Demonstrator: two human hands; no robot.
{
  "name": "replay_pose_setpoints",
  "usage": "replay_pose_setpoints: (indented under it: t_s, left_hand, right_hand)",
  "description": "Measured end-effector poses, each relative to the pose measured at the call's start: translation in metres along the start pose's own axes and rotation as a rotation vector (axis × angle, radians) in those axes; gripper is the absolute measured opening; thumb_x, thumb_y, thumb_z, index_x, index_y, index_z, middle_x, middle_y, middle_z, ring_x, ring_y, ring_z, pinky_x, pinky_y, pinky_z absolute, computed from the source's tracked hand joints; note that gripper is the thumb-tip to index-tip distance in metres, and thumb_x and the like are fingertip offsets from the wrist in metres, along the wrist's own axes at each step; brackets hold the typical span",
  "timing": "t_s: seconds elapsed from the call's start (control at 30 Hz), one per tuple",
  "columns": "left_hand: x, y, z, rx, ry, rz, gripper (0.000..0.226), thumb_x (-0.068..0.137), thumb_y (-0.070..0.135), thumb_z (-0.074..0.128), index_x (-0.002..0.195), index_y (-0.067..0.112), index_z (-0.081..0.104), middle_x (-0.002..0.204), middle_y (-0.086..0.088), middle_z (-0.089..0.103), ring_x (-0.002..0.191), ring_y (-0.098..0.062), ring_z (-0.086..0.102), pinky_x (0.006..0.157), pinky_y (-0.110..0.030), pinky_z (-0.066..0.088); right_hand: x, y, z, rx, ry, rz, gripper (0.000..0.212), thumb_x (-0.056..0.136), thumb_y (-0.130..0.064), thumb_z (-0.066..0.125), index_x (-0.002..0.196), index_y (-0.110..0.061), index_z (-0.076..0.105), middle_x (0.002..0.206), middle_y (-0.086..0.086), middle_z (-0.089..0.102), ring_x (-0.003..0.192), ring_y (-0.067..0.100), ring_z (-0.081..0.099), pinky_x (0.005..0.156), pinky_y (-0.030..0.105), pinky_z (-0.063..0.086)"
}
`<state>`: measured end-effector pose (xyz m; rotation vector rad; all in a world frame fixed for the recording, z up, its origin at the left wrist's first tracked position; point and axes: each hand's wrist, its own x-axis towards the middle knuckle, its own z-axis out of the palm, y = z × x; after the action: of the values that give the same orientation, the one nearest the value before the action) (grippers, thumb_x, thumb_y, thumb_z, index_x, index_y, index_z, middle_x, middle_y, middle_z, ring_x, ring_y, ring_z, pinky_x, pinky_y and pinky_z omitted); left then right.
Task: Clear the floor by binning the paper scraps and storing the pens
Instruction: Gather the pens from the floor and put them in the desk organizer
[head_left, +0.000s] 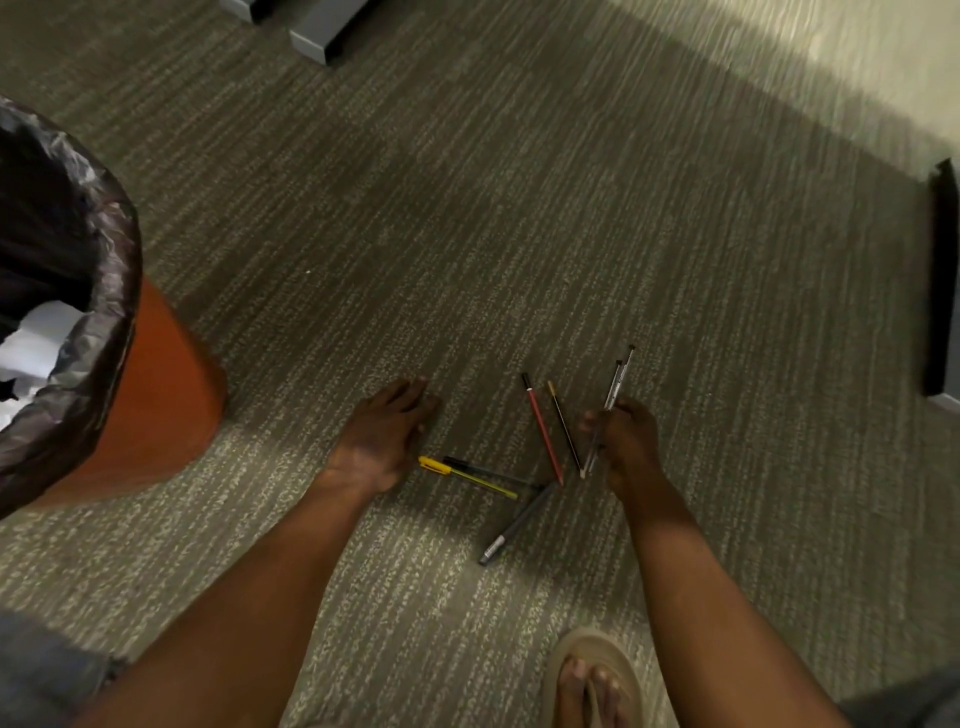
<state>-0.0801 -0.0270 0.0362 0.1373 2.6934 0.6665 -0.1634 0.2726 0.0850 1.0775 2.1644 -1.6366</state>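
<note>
Several pens lie on the carpet between my hands: a yellow-capped pen (467, 475), a dark pen (491, 473) beside it, a grey pen (514, 527), a red pencil (543, 430) and a thin dark pencil (565, 430). My right hand (626, 447) is shut on two clear pens (615, 387) whose ends stick up past the fingers. Just left of the yellow pen, my left hand (384, 436) rests flat on the carpet, fingers apart, holding nothing. An orange bin (156, 395) with a dark liner stands at the left, with white paper scraps (36, 343) inside.
My sandalled foot (592, 675) is at the bottom, right of centre. A black flat object (941, 280) lies at the right edge. Grey furniture feet (317, 36) stand at the top. Open carpet stretches beyond the pens.
</note>
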Motion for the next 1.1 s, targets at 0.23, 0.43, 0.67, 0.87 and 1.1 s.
replay_pose_setpoints:
  t_s: [0.23,0.43,0.67,0.87,1.1]
  left_hand:
    - [-0.001,0.003,0.0,-0.009,0.024,-0.003,0.051,0.104,0.027,0.045,0.155,0.029,0.041,0.169,0.002,0.025,0.156,-0.027,0.022,0.117,-0.049,0.033]
    - [-0.002,0.001,0.001,-0.002,0.019,0.007,0.053,0.102,0.034,0.034,0.154,0.028,0.042,0.168,0.0,0.027,0.155,-0.03,0.025,0.117,-0.052,0.035]
    - [-0.002,0.002,0.001,0.006,0.018,0.006,0.05,0.106,0.03,0.04,0.156,0.028,0.039,0.169,0.0,0.024,0.156,-0.029,0.021,0.118,-0.053,0.033]
    - [-0.003,0.005,0.0,0.001,0.012,-0.011,0.051,0.106,0.031,0.039,0.157,0.03,0.035,0.17,0.003,0.02,0.157,-0.027,0.018,0.12,-0.052,0.03]
    - [-0.004,0.007,-0.001,0.024,0.011,-0.011,0.052,0.106,0.032,0.038,0.158,0.031,0.033,0.17,0.002,0.02,0.157,-0.027,0.018,0.119,-0.049,0.03]
  right_hand:
    - [-0.011,0.015,-0.008,-0.772,0.092,-0.381,0.024,0.081,-0.012,0.073,0.105,-0.01,0.077,0.101,0.015,0.078,0.098,0.033,0.072,0.088,0.033,0.051]
    - [-0.017,0.022,-0.007,-0.782,0.093,-0.437,0.024,0.087,-0.018,0.073,0.109,-0.011,0.077,0.105,0.014,0.078,0.099,0.032,0.073,0.088,0.034,0.052]
    - [-0.018,0.017,0.0,-0.66,0.088,-0.434,0.016,0.086,-0.008,0.07,0.101,-0.01,0.076,0.099,0.013,0.078,0.095,0.032,0.072,0.077,0.029,0.046]
    - [-0.016,0.016,0.011,-0.77,0.014,-0.425,0.023,0.086,-0.007,0.062,0.107,-0.003,0.07,0.105,0.024,0.073,0.099,0.04,0.068,0.08,0.04,0.05]
    - [-0.02,0.025,0.018,-0.841,0.037,-0.45,0.029,0.089,-0.027,0.067,0.111,-0.007,0.067,0.11,0.02,0.069,0.104,0.038,0.066,0.086,0.042,0.051]
